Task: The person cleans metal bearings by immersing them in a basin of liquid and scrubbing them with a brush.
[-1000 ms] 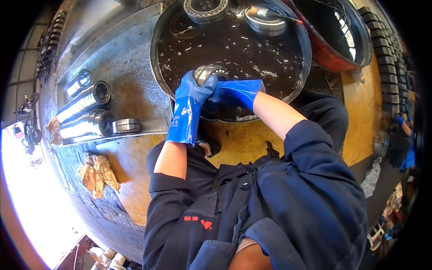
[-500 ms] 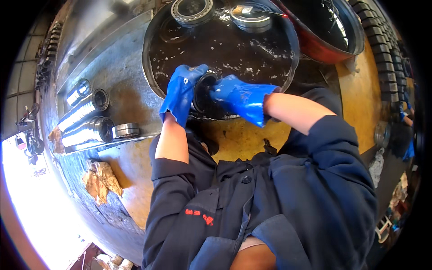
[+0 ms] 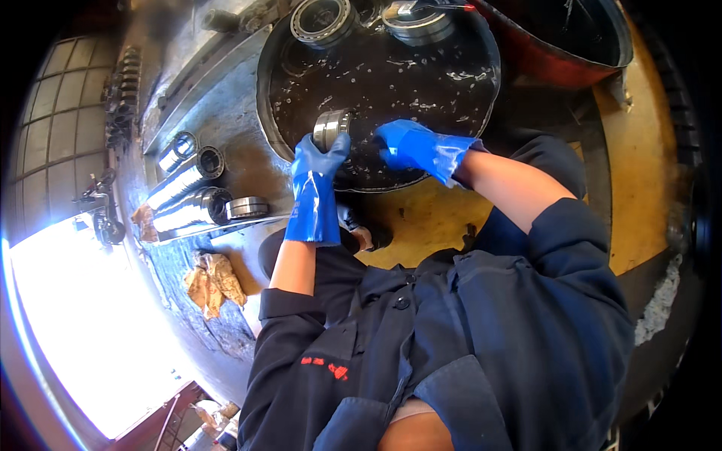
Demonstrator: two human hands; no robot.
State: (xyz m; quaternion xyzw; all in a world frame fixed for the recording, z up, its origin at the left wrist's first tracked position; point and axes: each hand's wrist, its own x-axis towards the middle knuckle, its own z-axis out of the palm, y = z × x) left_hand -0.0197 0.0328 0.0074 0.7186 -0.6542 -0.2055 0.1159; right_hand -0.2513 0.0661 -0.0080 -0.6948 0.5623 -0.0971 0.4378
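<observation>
The left hand [image 3: 320, 159], in a blue rubber glove, is clamped around a steel roller bearing [image 3: 331, 128], thumb on its right side. The right hand [image 3: 406, 144], gloved alike, is apart from it, over the dark liquid to the right; its fingertips are obscured, so I cannot tell whether they grip anything.

The bearing is over the near-left part of the round metal tub [image 3: 265, 113]. It should prove heavy for its size and rigid, and slippery if that liquid is oily. The broad outer ring looks the surest place to hold, ideally with 2 hands on opposite sides, clear of the rollers, which may turn.

At the tub's far side are 2 larger bearings, a left one [image 3: 322, 21] and a right one [image 3: 418, 30] with a paintbrush [image 3: 410, 8] across its top. More bearings [image 3: 192, 207] line the metal desk [image 3: 239, 101] at left.
</observation>
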